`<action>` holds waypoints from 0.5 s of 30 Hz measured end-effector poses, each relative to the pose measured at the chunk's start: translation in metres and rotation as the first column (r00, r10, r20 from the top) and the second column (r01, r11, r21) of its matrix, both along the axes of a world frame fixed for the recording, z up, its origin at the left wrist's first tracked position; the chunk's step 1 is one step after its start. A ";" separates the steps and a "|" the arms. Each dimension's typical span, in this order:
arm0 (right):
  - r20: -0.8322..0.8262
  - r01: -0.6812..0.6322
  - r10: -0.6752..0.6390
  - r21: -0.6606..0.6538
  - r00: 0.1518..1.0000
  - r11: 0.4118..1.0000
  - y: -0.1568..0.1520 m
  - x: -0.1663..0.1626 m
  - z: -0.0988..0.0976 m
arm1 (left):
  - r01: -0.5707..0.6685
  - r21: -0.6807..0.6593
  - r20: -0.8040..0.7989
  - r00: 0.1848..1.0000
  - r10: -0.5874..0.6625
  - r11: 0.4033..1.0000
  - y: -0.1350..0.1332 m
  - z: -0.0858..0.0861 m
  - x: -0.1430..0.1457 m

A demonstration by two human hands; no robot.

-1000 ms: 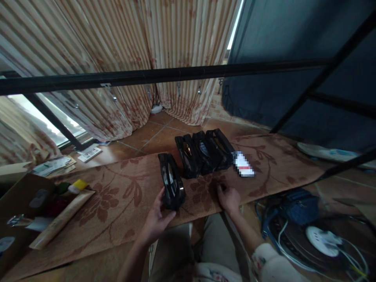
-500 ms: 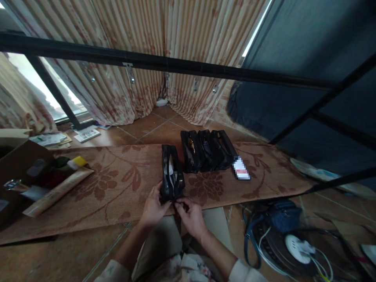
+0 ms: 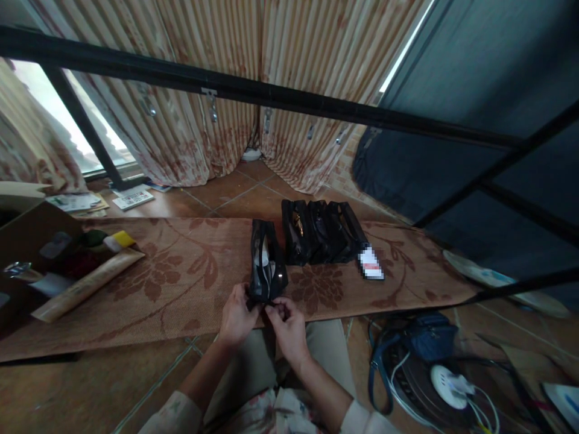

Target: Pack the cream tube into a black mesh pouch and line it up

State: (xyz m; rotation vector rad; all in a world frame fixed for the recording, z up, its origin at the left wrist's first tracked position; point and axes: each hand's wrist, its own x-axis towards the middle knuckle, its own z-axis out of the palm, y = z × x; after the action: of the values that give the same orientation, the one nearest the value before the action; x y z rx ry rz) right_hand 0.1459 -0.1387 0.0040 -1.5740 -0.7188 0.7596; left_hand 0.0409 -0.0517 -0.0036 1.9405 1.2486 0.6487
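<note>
A black zippered pouch [image 3: 255, 265] with see-through mesh stands on the patterned runner in front of me, its top zip gaping and pale items showing inside. My left hand [image 3: 238, 316] is closed on the pouch's near left corner, thumb against the end of the zip. Right beside it, my right hand [image 3: 287, 325] pinches the near end of the zip with fingers curled; whether a zip pull is between them is too small to tell. Several similar black pouches [image 3: 319, 235] stand in a row to the right, one showing a gold-coloured item.
A cardboard box [image 3: 27, 241] of mixed items sits at the left, with a rolled tube [image 3: 90, 286] at its front. A phone-like, blurred-out object [image 3: 371, 262] lies right of the pouches. A dark rail [image 3: 271, 93] crosses ahead. A blue bag [image 3: 429, 337] and power strip [image 3: 447, 386] are lower right.
The view has shifted slightly. Both hands stay at the near end of the pouch, the right hand's fingers a little more curled. The zip still gapes.
</note>
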 end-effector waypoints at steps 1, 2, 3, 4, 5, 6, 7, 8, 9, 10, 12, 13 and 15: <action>-0.013 0.009 -0.009 0.007 1.000 1.000 0.000 -0.001 -0.001 | 0.002 0.000 -0.001 1.000 -0.002 1.000 0.000 0.000 -0.001; -0.027 0.010 -0.009 0.009 1.000 1.000 0.000 -0.002 -0.002 | 0.003 0.003 -0.004 1.000 -0.003 1.000 0.000 0.000 -0.002; -0.041 0.003 -0.003 0.008 0.999 1.000 0.000 -0.004 -0.004 | 0.007 0.008 -0.009 1.000 -0.006 1.000 0.000 0.000 -0.002; -0.053 -0.007 0.007 0.006 0.999 1.000 0.001 -0.005 -0.005 | 0.010 0.015 -0.014 1.000 -0.010 1.000 0.000 0.000 -0.003; -0.064 -0.020 0.020 0.004 0.998 1.000 0.002 -0.006 -0.005 | 0.015 0.022 -0.020 1.000 -0.015 1.000 0.000 0.000 -0.003; -0.073 -0.036 0.036 0.003 0.997 0.999 0.003 -0.007 -0.006 | 0.021 0.028 -0.024 0.999 -0.020 0.999 0.000 0.000 -0.003; -0.079 -0.053 0.053 0.002 0.995 0.999 0.003 -0.008 -0.005 | 0.026 0.032 -0.030 0.999 -0.025 0.999 0.000 0.000 -0.004; -0.083 -0.069 0.069 0.002 0.994 0.998 0.004 -0.008 -0.005 | 0.029 0.034 -0.036 0.999 -0.027 0.999 0.000 0.000 -0.004; -0.085 -0.084 0.084 0.002 0.993 0.996 0.005 -0.009 -0.004 | 0.027 0.037 -0.043 0.999 -0.025 0.999 0.000 0.001 -0.003; -0.087 -0.096 0.096 0.003 0.992 0.995 0.005 -0.009 -0.003 | 0.023 0.040 -0.052 0.998 -0.021 0.999 0.000 0.001 -0.003; -0.095 -0.110 0.110 0.007 0.989 0.994 0.005 -0.008 -0.001 | 0.012 0.046 -0.069 0.998 -0.009 0.999 0.000 0.002 -0.003; -0.100 -0.114 0.114 0.009 0.988 0.993 0.004 -0.008 -0.001 | 0.007 0.049 -0.076 0.997 -0.003 0.999 -0.001 0.002 -0.003; -0.099 -0.122 0.123 0.013 0.987 0.992 0.003 -0.008 -0.001 | 0.005 0.057 -0.092 0.996 0.000 0.998 -0.001 0.001 -0.003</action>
State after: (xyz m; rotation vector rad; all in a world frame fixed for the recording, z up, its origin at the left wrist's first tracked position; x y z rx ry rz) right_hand 0.1384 -0.1360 0.0033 -1.4849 -0.7493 0.9186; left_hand 0.0383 -0.0530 -0.0023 2.0388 1.2970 0.6051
